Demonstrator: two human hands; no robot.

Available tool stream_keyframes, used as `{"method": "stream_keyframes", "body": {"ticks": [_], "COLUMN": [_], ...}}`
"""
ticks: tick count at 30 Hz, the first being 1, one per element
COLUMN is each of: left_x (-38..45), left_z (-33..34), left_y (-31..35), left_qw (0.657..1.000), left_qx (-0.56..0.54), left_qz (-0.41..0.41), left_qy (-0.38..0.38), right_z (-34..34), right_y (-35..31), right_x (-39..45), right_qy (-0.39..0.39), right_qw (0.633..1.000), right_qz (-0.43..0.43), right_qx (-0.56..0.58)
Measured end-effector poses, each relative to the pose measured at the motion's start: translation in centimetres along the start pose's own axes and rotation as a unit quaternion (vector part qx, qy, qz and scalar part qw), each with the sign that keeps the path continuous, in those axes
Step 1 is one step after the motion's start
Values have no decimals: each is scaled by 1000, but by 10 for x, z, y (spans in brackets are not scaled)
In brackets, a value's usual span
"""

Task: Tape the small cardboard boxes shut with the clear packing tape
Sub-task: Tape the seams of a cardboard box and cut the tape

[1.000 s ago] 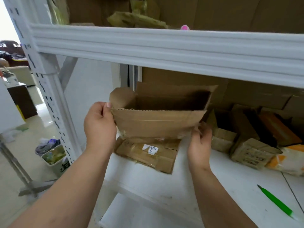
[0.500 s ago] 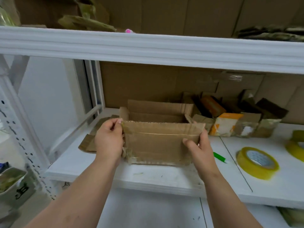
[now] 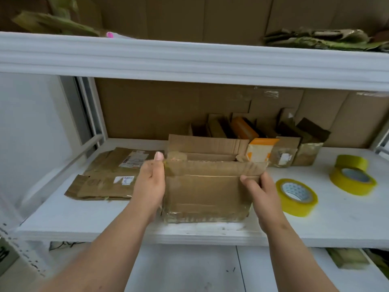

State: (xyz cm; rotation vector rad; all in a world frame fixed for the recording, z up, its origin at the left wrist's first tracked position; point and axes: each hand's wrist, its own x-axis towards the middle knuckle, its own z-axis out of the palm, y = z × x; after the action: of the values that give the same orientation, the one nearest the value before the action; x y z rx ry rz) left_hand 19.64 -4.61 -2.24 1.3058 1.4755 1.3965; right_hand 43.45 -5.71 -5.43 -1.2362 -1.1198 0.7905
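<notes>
I see brown cardboard box (image 3: 207, 190), glossy clear tape strips across front. Shelf (image 3: 336, 226) white, paint scuffed near front edge. Three tape rolls yellow: nearest roll (image 3: 297, 197) has white core with blue dot pattern; second roll (image 3: 353, 181) grey-blue inside; third roll (image 3: 351, 162) behind it, yellow-green. Flattened cardboard (image 3: 109, 175) brown, white labels, one with red print. Small carton (image 3: 261, 151) orange and cream. Back wall panels (image 3: 168, 108) brown.

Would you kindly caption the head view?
Both hands hold an open cardboard box on a white shelf beside tape rolls.
</notes>
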Motion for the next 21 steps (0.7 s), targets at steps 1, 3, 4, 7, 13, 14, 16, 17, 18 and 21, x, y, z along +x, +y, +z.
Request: {"method": "stream_keyframes", "body": {"ticks": [1,3,4,7,13,14,16,17,18,21], "left_x": [-3,-3,-4,-3,-5,-6,-6,-5,-3,4], "left_z": [4,7,7,4,1,2,5,6,6,6], "left_y": [-5,-16,-16,-10,-13,-13,-14,-15,-14,-9], "left_qw": [999,998,998,998,998,999,999,999,998,998], "left_qx": [-6,-12,-8,12,50,35,6,-10,-25,-17], "left_qz": [-37,-63,-61,-67,-28,-27,-35,-48,-60,-60], "left_qy": [-7,-10,-9,-14,-20,-14,3,15,24,10], "right_z": [-3,-8,-10,-14,-6,-4,-3,-3,-4,-8], "right_y": [3,4,4,2,2,4,5,4,3,-2], "right_x": [0,3,6,14,30,31,33,33,34,41], "right_qy": [-4,-23,-31,-37,-12,-8,-3,-4,-7,-38], "right_qw": [1000,999,999,998,1000,999,999,1000,1000,999], "right_qz": [5,4,3,-4,21,26,23,22,25,27], "right_qx": [-8,-28,-43,-48,-17,-19,-24,-22,-15,-21]}}
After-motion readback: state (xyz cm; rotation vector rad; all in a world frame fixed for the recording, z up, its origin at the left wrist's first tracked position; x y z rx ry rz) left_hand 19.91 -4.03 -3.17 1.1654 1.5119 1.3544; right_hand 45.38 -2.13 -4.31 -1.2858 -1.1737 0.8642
